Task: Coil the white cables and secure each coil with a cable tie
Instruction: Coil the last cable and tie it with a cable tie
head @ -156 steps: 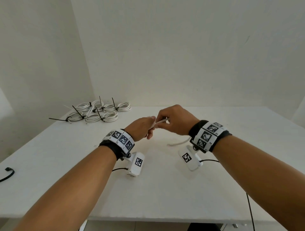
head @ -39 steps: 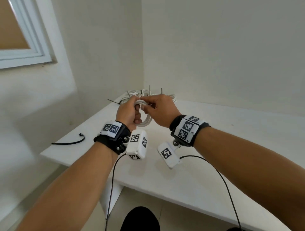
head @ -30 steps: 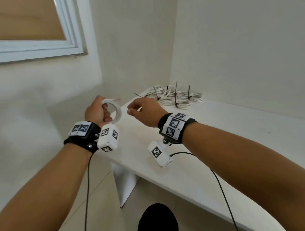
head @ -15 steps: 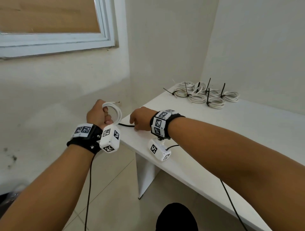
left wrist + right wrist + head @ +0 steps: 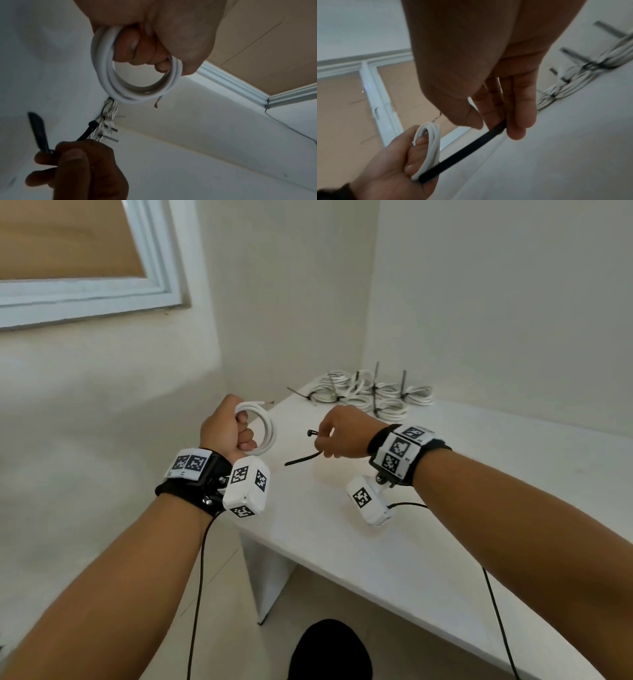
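Note:
My left hand (image 5: 228, 429) grips a small coil of white cable (image 5: 263, 429) in a fist, held in the air off the table's left end; a bare wire tip sticks out of the coil (image 5: 120, 86). My right hand (image 5: 337, 434) pinches a black cable tie (image 5: 303, 457) above the table, its head end up and its tail pointing toward the coil. In the right wrist view the cable tie (image 5: 465, 150) runs from my fingers toward the coil (image 5: 431, 146) in the left hand (image 5: 402, 162).
A heap of tied white coils (image 5: 370, 395) with black tie tails sticking up lies at the far corner of the white table (image 5: 445, 508). Walls close in behind it. A window frame (image 5: 102, 292) is on the left wall. Black wrist-camera leads hang from both arms.
My right hand has lifted the black cable tie off the table's left edge and brought it up toward the coil. The left hand still holds the coil.

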{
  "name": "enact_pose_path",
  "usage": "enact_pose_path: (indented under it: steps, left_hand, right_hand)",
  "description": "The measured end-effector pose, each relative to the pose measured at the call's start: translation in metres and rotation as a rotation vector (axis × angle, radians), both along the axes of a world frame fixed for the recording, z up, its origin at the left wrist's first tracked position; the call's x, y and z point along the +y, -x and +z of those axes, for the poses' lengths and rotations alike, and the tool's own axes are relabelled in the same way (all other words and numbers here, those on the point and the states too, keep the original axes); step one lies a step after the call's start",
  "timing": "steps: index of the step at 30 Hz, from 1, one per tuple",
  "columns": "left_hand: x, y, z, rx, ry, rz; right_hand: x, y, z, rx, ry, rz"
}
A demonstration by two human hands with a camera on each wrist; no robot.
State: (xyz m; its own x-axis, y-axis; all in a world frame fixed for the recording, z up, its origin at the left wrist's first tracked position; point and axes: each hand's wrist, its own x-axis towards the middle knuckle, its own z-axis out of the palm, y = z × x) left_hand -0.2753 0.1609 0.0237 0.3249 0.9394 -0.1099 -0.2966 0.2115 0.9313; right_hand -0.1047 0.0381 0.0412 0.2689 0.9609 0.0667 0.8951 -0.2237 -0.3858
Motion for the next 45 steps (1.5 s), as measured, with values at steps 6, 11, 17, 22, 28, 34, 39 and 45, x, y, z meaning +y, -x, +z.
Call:
enact_pose_path:
  steps: [6,11,17,22,28,34,39,45]
  left_hand:
    - [-0.065,-0.096,0.01,-0.008,-0.006,-0.225]
    - [-0.131,-0.168,0.013,-0.005,0.001,-0.4]
    - [-0.196,-0.226,0.012,0.027,-0.012,-0.574]
    - [-0.221,-0.249,0.006,0.115,-0.156,-0.713]
    - [-0.223,-0.252,-0.005,0.233,-0.358,-0.811]
    - [-0.22,-0.25,-0.009,0.262,-0.394,-0.854]
    - [-0.219,-0.251,-0.011,0.268,-0.408,-0.866]
    - [-0.214,-0.252,-0.021,0.279,-0.395,-0.838]
  right_hand:
    - [-0.082,-0.069,-0.009,0.068,-0.078,-0.207]
    - [-0.145,-0.118,-0.019,0.115,-0.159,-0.321]
    - [-0.204,-0.166,-0.025,0.32,-0.393,-0.509]
    - [-0.228,-0.192,-0.024,0.511,-0.636,-0.633]
    - [-0.227,-0.197,-0.023,0.799,-0.718,-0.617]
    - [-0.214,-0.2,-0.035,0.86,-0.712,-0.606]
    - [-0.211,-0.2,-0.038,0.834,-0.676,-0.562]
    - [-0.209,-0.189,-0.032,0.974,-0.453,-0.436]
